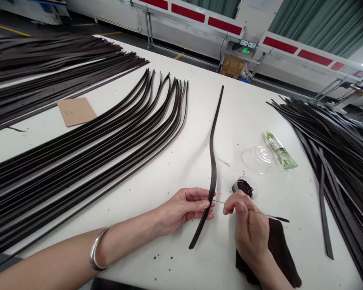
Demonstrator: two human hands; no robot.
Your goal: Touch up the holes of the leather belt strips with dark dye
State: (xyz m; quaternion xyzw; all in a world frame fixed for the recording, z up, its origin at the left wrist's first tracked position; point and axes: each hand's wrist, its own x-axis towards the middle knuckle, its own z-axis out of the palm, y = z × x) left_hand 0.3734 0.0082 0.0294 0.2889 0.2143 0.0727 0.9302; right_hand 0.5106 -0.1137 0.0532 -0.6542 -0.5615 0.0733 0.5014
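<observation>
A wide white surface (230, 121) carries long bundles of dark leather belt straps: one curving bundle (87, 149) and a further stack (57, 68) to the left, and a loose heap (335, 161) to the right. A single strap (213, 169) stands apart from them, well away from the curved bundle, its long axis running from near the person out across the surface in a gentle S-bend. The left hand (184, 209) is nearly closed, pinching this strap between thumb and fingers. The right hand (249, 225) is also closed, gripping a thin metal stick (245, 208) whose bare end meets the strap's edge and whose far end is dark-coated. Just beyond sits a small cup of dark paste (243, 187), beside a clear plastic lid (257, 159) and a green tube (281, 152). A dark cloth (278, 257) lies under the right hand.
</observation>
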